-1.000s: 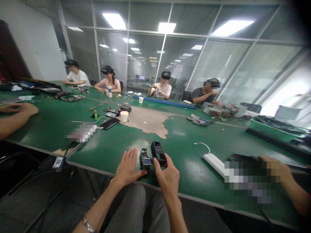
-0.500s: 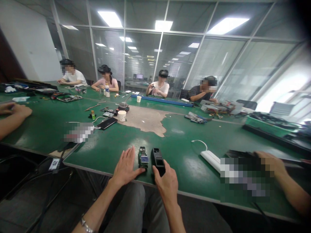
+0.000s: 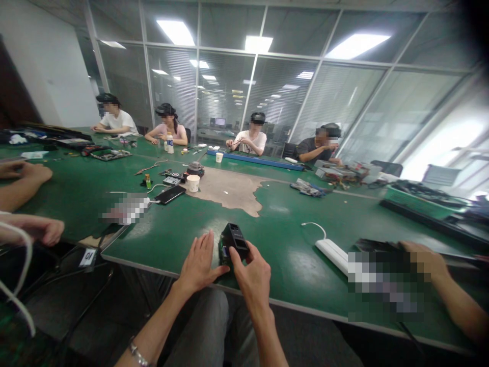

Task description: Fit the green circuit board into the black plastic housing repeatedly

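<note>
My right hand point(image 3: 252, 270) grips a black plastic housing point(image 3: 234, 239) with rectangular cutouts, thumb on its near left side and fingers on the right. The housing is tilted and held over the right part of a small green circuit board point(image 3: 223, 254) with a display, so much of the board is hidden. Flat on the table's near edge rests my left hand point(image 3: 199, 262), fingers stretched out and thumb pointing at the board's near end. Whether that thumb touches the board I cannot tell.
A white power strip point(image 3: 332, 255) lies to the right, near another person's hand point(image 3: 424, 260). Ahead left are a phone point(image 3: 170, 194) and a paper cup point(image 3: 193, 183). Other people's hands point(image 3: 48, 232) show at the far left. Several people sit across the green table point(image 3: 290, 244).
My right hand has lifted the black housing and carried it left over the circuit board. My left hand stays in place. Another person's hand and a white cable have appeared at the left.
</note>
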{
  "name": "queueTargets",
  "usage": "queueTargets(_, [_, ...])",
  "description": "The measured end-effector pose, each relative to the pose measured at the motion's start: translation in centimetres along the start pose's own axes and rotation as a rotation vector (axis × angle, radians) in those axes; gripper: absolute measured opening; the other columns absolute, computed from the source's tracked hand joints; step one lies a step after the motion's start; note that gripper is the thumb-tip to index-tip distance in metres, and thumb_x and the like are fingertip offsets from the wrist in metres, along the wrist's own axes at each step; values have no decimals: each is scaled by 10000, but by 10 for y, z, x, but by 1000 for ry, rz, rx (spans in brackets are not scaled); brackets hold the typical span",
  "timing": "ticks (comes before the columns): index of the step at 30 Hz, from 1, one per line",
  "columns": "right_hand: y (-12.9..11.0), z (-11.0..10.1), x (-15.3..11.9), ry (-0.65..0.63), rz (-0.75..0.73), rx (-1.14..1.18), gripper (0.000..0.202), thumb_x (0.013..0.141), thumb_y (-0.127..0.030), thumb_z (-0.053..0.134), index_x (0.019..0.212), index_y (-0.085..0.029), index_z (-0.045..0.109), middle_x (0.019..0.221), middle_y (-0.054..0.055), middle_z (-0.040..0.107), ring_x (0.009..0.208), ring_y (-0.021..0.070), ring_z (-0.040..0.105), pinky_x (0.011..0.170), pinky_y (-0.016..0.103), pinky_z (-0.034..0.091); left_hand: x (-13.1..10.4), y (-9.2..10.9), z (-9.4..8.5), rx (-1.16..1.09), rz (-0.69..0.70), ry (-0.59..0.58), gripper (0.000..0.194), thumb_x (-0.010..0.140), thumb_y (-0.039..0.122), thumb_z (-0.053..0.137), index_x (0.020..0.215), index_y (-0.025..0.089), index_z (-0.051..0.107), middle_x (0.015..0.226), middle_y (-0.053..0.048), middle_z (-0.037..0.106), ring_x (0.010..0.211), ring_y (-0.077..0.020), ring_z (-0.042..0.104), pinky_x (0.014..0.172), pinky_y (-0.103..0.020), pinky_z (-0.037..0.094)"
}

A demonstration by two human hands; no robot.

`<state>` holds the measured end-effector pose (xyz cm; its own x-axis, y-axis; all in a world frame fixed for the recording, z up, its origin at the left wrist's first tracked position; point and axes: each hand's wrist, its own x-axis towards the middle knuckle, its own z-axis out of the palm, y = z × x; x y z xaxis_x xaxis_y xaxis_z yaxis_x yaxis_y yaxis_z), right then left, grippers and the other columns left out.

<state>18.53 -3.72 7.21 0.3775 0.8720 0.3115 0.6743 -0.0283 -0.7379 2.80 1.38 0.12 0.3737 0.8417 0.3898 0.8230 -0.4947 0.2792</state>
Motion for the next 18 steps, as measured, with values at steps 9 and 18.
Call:
queueTargets(9, [-20, 10, -2, -28, -40, -315, 461, 854, -487, 528, 1195, -183, 591, 899, 92, 710, 863, 234, 679, 755, 292, 455, -1, -1, -2, -24, 3, -4, 1030, 845, 669, 453, 1506, 78, -72, 1563, -206, 191, 1437, -323, 208, 1157, -516, 199])
queueTargets(18, [-16, 22, -9, -181, 16, -491, 412, 861, -454, 528, 1168, -185, 584, 878, 99, 698, 858, 248, 674, 728, 314, 457, -1, -7, 2, -24, 30, -11, 933, 819, 528, 504, 1516, 90, 64, 1562, -177, 218, 1445, -313, 183, 1169, -529, 166])
